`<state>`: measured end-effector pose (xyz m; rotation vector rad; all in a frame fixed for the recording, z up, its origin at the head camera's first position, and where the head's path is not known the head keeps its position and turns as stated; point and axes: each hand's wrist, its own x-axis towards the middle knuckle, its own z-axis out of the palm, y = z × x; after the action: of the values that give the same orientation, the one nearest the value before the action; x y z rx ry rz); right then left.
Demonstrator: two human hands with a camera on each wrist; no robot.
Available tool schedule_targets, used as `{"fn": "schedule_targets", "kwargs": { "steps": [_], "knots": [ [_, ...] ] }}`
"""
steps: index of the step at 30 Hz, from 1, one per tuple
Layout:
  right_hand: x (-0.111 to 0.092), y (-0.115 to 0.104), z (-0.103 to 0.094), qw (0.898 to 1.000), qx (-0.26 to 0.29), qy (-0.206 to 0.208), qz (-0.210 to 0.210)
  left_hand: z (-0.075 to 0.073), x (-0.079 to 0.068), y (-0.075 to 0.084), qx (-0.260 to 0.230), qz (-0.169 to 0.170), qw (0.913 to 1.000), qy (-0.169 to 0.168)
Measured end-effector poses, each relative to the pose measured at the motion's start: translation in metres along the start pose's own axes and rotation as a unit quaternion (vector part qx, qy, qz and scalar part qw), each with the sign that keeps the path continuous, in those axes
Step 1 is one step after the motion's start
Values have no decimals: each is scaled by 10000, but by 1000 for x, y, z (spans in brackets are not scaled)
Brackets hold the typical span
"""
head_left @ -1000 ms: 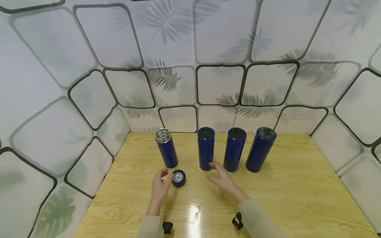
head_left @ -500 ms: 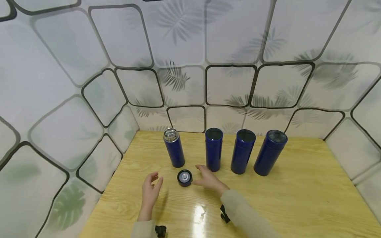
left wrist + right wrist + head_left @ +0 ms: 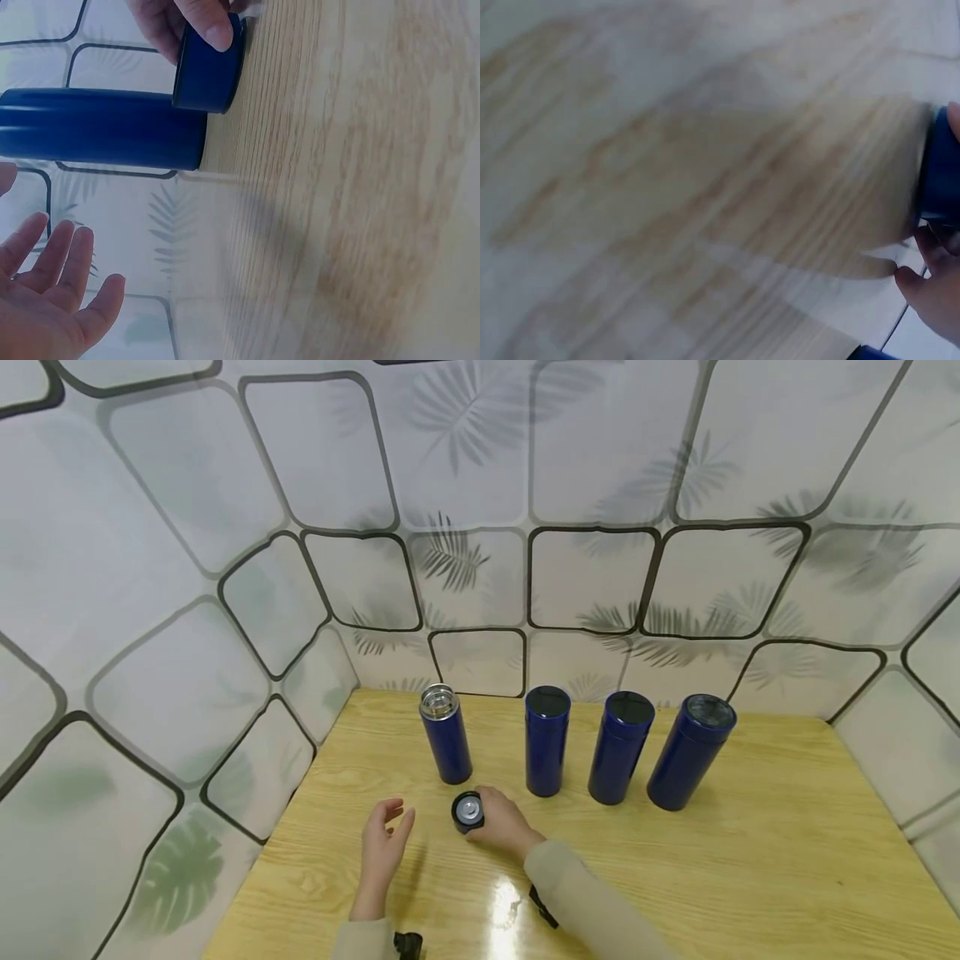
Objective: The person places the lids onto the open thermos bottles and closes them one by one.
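Note:
My right hand (image 3: 506, 827) grips a dark blue bottle lid (image 3: 467, 811) from its right side, its silver inner face turned up. In the left wrist view, the thumb lies on the wall of the lid (image 3: 210, 79), which stands at the table surface. Just behind it is an upright blue thermos bottle (image 3: 450, 747) with a bare steel mouth. To the left, my left hand (image 3: 384, 852) hovers with relaxed, parted fingers, holding nothing. The right wrist view catches only part of the lid (image 3: 941, 180) and a few fingertips (image 3: 909, 281) at its right edge.
Three more blue bottles, (image 3: 546, 747) (image 3: 618, 752) (image 3: 686, 760) all with lids on, stand in a row to the right on the wooden table (image 3: 720, 877). A patterned wall (image 3: 480, 577) closes off the back and both sides.
My right hand has moved left from beside the bottles to the lid and taken hold of it. The left hand has drawn away from the lid, leftward. The head view has shifted slightly.

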<state>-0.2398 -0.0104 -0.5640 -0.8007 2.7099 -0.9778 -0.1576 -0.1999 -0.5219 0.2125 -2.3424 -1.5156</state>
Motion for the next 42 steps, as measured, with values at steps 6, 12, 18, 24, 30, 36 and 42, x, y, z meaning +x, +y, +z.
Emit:
{"fn": "schedule_targets", "kwargs": {
  "steps": [6,12,18,24,30,36,42],
  "knots": [
    [-2,0,4,9993,-218,245,-181,1,-1,1,4,35,10000,-43],
    [-10,0,-1,9997,-144,69,-182,3,0,2,-2,25,10000,-16],
    [-23,8,-9,9998,187,-54,-66,11,6,6,-143,6,9999,-56],
    [-37,20,-19,9984,551,-2,92,20,17,12,-198,106,9997,-56],
    [-55,29,-31,9959,858,200,225,35,36,13,-451,27,9989,115],
    [-74,42,-42,9950,845,430,320,52,58,20,-639,118,9975,279],
    [-93,50,-52,9909,1061,668,495,62,77,32,-650,111,9971,389]
  ]
}}
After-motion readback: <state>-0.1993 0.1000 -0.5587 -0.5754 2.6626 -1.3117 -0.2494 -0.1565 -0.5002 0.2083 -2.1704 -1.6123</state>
